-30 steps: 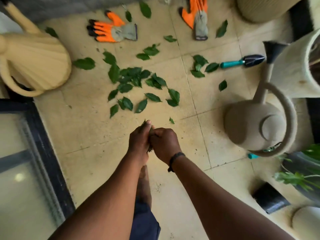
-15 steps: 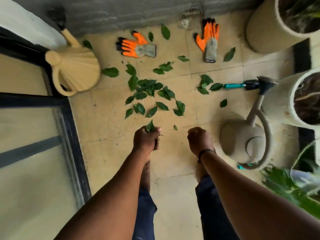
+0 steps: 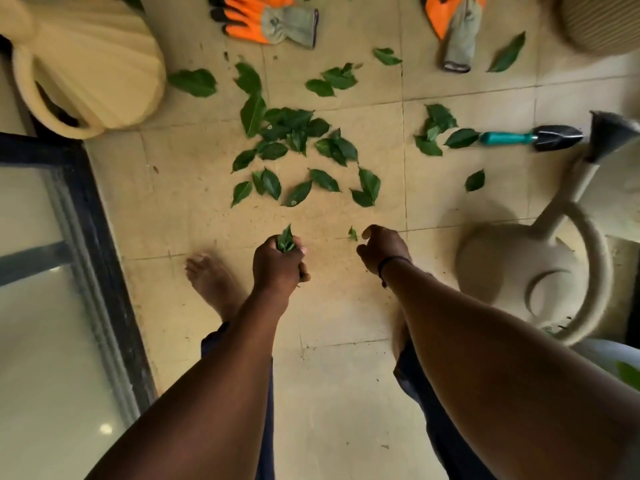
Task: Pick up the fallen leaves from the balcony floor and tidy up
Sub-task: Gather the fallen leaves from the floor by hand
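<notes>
Beige balcony floor tiles, dusty and scuffed, run up to a dark door frame with frosted glass beyond the left hand's knuckle side. The left hand makes a tight fist, fingers clamped round a bunch of leaves poking out the top. The right hand hangs loosely curled, holding nothing, one small leaf scrap just beside its fingertips. Ahead of both hands the scattered leaves cover the tiles; past them lie two orange gloves. A teal-handled trowel and a grey watering can sit out beyond the right hand, a yellow can far past the left. Compared with half a second ago the view sits nearer the floor, and the right hand's fist has loosened beside that scrap.
</notes>
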